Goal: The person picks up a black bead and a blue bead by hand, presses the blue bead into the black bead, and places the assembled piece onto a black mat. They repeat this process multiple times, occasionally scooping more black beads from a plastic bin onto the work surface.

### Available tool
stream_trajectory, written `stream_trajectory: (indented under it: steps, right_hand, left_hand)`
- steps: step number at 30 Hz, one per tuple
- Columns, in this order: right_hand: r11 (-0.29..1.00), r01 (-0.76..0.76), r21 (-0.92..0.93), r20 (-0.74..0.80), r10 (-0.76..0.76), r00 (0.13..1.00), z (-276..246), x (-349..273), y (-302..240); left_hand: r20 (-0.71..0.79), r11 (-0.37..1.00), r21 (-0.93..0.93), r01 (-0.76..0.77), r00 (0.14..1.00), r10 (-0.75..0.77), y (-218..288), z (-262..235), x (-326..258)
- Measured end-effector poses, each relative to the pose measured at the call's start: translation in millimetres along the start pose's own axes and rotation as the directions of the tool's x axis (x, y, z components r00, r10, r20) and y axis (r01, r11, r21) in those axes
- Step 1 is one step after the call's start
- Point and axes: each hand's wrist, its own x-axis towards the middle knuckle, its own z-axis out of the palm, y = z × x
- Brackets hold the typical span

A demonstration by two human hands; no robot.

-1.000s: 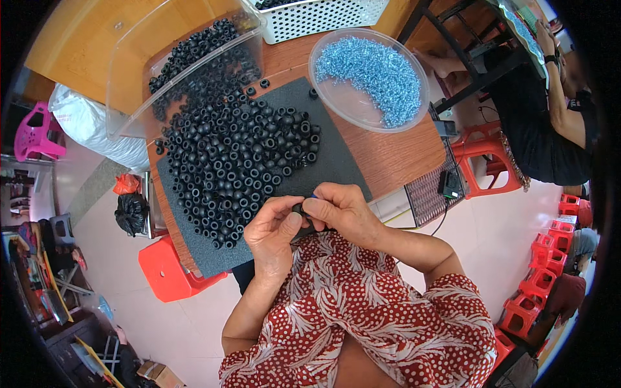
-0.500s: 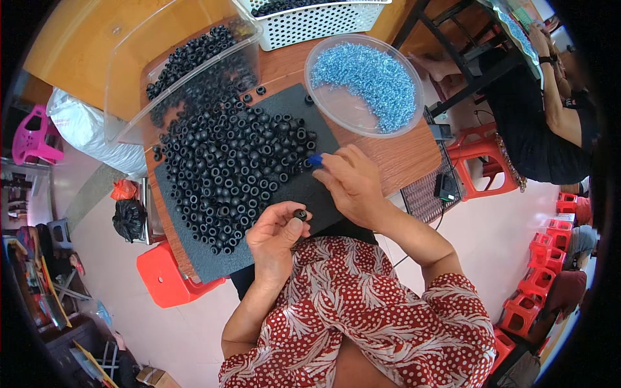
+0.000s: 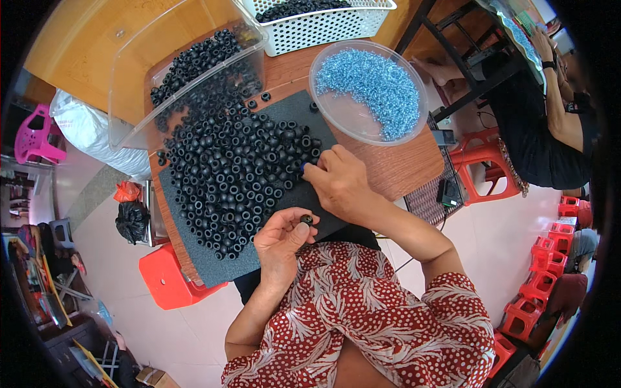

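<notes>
My left hand point(image 3: 281, 249) pinches a small black ring-shaped piece point(image 3: 306, 220) between thumb and fingers, just off the near edge of the dark mat point(image 3: 213, 268). At the right edge of a broad heap of the same black pieces point(image 3: 223, 174), my right hand point(image 3: 339, 184) is closed on a small blue object point(image 3: 303, 167). Only a bit of that blue object shows past the fingers, so its kind is unclear. Beyond the right hand stands a round clear plastic dish point(image 3: 349, 115) holding many tiny shiny light-blue pieces point(image 3: 381, 87).
A clear plastic bin point(image 3: 129, 110) with more black pieces lies tipped toward the heap. Behind it stands a white perforated basket point(image 3: 323, 35). Red stools point(image 3: 169, 275) flank the wooden table point(image 3: 414, 161). Another person point(image 3: 537, 129) sits at the far right.
My right hand has shifted slightly left to the heap's edge, and the blue object is now mostly covered by the fingers. My left hand still holds its black piece. The view has shifted slightly.
</notes>
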Motion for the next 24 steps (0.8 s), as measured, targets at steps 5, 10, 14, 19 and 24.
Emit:
stream_trajectory:
  steps: [5, 10, 14, 19, 24]
  right_hand:
    - [0.999, -0.009, 0.042, 0.009, 0.008, 1.0, 1, -1, -4]
    - [0.999, -0.045, 0.008, -0.013, 0.045, 0.999, -3, 0, 4]
    - [0.999, -0.013, -0.029, 0.026, 0.013, 1.0, -5, 8, 2]
    - [1.0, -0.008, -0.007, 0.1, 0.008, 0.995, -6, 16, -2]
    - [0.998, -0.062, -0.011, 0.181, 0.063, 0.981, -8, 16, -3]
  left_hand:
    - [-0.003, 1.0, -0.006, 0.004, 1.0, -0.004, 0, -2, 0]
    - [0.035, 1.0, 0.019, 0.002, 0.999, -0.003, -2, -3, 0]
    - [0.026, 1.0, 0.014, 0.013, 1.0, -0.013, -2, -3, 0]
    - [-0.018, 1.0, -0.008, 0.011, 1.0, -0.011, -1, 1, 0]
    - [-0.014, 1.0, -0.003, 0.001, 1.0, -0.001, -1, 0, 1]
